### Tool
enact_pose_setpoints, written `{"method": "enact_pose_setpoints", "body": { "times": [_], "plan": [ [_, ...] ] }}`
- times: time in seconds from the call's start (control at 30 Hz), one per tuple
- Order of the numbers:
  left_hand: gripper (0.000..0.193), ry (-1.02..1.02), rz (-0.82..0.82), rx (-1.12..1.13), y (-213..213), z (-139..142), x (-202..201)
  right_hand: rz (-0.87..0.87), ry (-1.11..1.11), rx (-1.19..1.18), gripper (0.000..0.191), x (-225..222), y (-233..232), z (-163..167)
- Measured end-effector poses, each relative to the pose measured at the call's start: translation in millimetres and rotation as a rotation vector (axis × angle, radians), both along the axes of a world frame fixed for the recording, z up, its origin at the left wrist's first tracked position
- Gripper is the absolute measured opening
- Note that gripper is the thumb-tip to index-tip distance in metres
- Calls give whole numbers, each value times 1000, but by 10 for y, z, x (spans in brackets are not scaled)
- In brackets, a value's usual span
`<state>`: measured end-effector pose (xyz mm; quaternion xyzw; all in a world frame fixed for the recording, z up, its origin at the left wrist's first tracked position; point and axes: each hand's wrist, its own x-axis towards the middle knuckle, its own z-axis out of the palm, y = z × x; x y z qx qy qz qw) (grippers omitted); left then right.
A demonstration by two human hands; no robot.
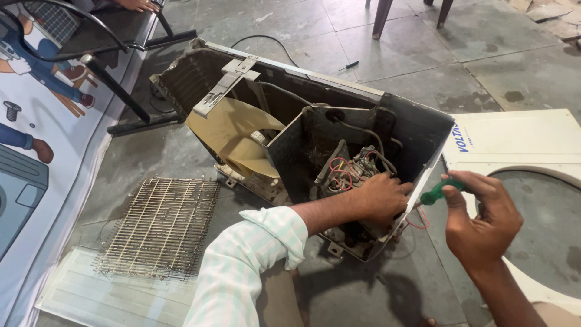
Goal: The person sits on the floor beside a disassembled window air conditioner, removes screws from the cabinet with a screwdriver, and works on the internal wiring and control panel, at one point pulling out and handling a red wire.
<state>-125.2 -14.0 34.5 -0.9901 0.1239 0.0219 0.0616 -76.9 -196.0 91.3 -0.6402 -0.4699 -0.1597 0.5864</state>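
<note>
In the head view, an opened air-conditioner outdoor unit is seen lying on the concrete floor at the centre of the frame. The left hand is pressed onto the unit's edge beside the red wiring, fingers curled over the rim. At the right, a green-handled screwdriver is pinched between the fingers of the right hand, just beside the casing. A beige fan blade is visible inside. 1 wire grille is laid at lower left, a white panel at right.
</note>
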Motion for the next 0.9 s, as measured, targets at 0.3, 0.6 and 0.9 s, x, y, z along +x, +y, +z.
{"method": "enact_pose_setpoints", "body": {
  "times": [0.3,0.6,0.9],
  "plan": [
    [75,-144,-26,-134,15,-65,20,-116,-7,-41,31,34,60,-5],
    [63,-155,-27,-133,18,-76,-11,81,46,48,20,135,49,-104],
    [62,-66,-3,-73,3,-51,-8,154,151,58,21,-3,67,-105]
  ]
}}
